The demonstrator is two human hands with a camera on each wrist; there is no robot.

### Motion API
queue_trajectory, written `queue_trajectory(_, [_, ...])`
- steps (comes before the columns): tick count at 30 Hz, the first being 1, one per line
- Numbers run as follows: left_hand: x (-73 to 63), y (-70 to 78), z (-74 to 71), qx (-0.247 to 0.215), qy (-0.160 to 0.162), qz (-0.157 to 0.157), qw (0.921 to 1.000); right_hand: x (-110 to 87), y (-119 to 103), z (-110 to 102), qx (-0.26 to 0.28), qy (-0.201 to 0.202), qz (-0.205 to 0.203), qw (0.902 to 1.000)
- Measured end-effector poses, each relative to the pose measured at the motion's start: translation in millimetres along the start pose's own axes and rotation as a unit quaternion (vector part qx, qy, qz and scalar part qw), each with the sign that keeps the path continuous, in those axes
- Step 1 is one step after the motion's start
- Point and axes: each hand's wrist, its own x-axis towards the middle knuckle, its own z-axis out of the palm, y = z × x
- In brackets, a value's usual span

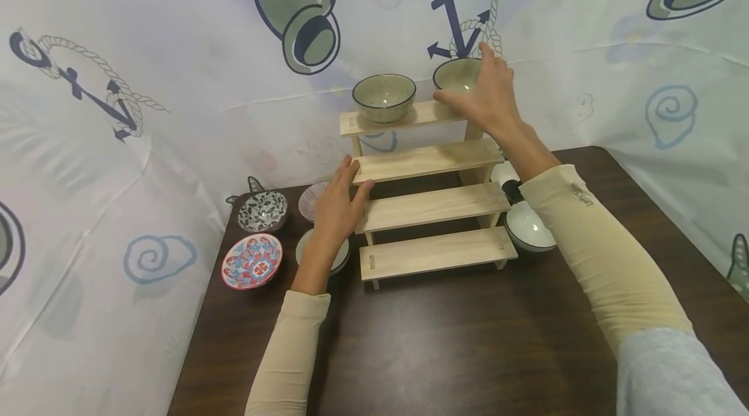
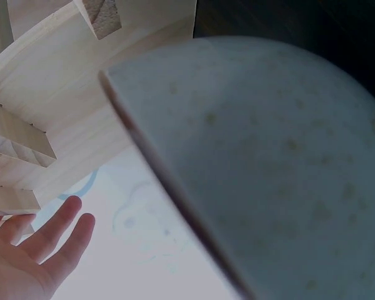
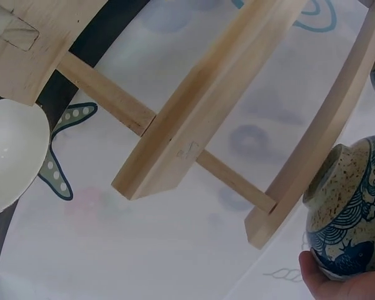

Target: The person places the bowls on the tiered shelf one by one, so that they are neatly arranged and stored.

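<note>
A wooden four-tier display stand (image 1: 433, 211) stands on the dark table. My right hand (image 1: 494, 94) holds a speckled beige bowl (image 1: 456, 75) at the right end of the top tier, thumb on the near left side and fingers on the far right. In the right wrist view this bowl (image 3: 347, 206) shows blue waves and a fish, its foot against the tier. A matching bowl (image 1: 383, 107) sits at the top tier's left end. My left hand (image 1: 338, 208) is at the stand's left side, fingers extended; in the left wrist view its fingers (image 2: 69, 240) appear beside the wood.
Left of the stand are a black-and-white patterned bowl (image 1: 262, 211), a red-and-blue bowl (image 1: 251, 261), a pale ribbed bowl (image 1: 310, 200) and a bowl (image 1: 339, 260) partly behind my left wrist. A white bowl (image 1: 529, 227) lies on the right. A printed cloth (image 1: 193, 143) hangs behind.
</note>
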Motion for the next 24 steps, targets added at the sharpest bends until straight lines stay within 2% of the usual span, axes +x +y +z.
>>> queue_trajectory(10, [-0.5,1.3,-0.7,0.007,0.011,-0.001,0.9999,2.8,-2,7,0.000,-0.016,-0.002,0.9999])
queue_trajectory(20, [3.0,3.6,1.1,0.000,0.005,-0.004,1.0000,10.3,6,4,-0.010,-0.026,-0.002,0.9996])
queue_trajectory(24, [-1.7,0.8,-1.4,-0.006,-0.004,-0.011,0.9999,6.5,8,8,0.003,-0.031,-0.017,0.9994])
